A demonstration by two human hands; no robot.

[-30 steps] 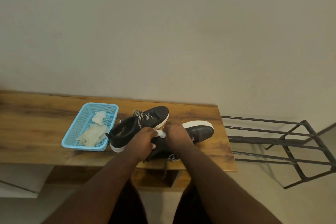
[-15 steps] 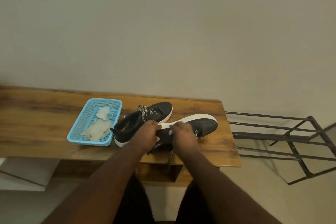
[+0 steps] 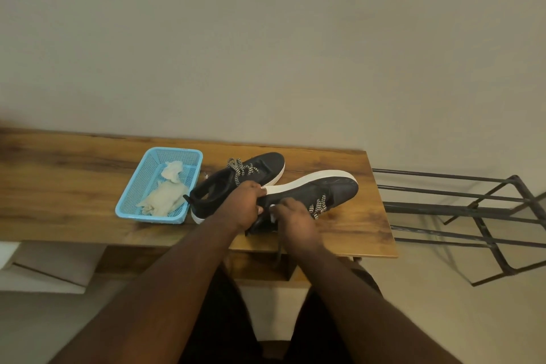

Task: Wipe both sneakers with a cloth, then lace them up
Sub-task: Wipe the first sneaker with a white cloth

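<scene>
Two black sneakers with white soles are on the wooden bench [image 3: 74,186]. The right sneaker [image 3: 325,189] is tipped on its side, white sole facing away, toe to the right. My left hand [image 3: 246,204] grips its heel end. My right hand [image 3: 292,221] holds a small white cloth [image 3: 272,213] against the shoe's black side, near the checkered laces [image 3: 319,205]. The other sneaker [image 3: 236,180] stands upright just behind, its laces loose on top.
A light blue plastic basket [image 3: 139,186] with crumpled pale cloths stands left of the sneakers. A dark metal rack [image 3: 461,210] stands to the right of the bench end. A plain wall runs behind the bench.
The held sneaker has tipped further onto its side, showing more white sole. My right hand with the cloth has slid down toward the near side of the shoe.
</scene>
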